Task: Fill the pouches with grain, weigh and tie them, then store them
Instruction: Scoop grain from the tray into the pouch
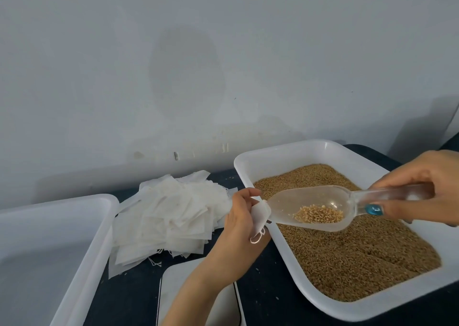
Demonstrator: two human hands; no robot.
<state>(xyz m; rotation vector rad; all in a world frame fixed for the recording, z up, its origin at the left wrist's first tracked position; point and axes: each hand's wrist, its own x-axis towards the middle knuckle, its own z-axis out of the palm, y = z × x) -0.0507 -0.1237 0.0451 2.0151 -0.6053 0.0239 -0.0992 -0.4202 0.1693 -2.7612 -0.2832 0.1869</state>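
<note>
The left hand (238, 216) pinches a small white fabric pouch (259, 214) between curled fingers and thumb, with its mouth turned towards the right hand. A loop of white string (257, 237) hangs from the pouch below the left palm. The right hand (422, 184) grips the handle of a clear plastic scoop (310, 201), fingers wrapped over it and the thumb underneath. The scoop's tip touches the pouch's opening at the left fingers. A small heap of golden-brown grain (319, 214) lies in the scoop's bowl, between the two hands.

Beneath the scoop and the right hand sits a white rectangular plastic tray (285, 152) filled with a bed of brown grain (360, 263). Just left of the left hand lies a loose pile of flat white pouches (169, 216), and further left stands a second white plastic tray (37, 263). Under the left forearm is a white flat-topped object (183, 283), largely hidden. Everything rests on a dark tabletop (260, 288).
</note>
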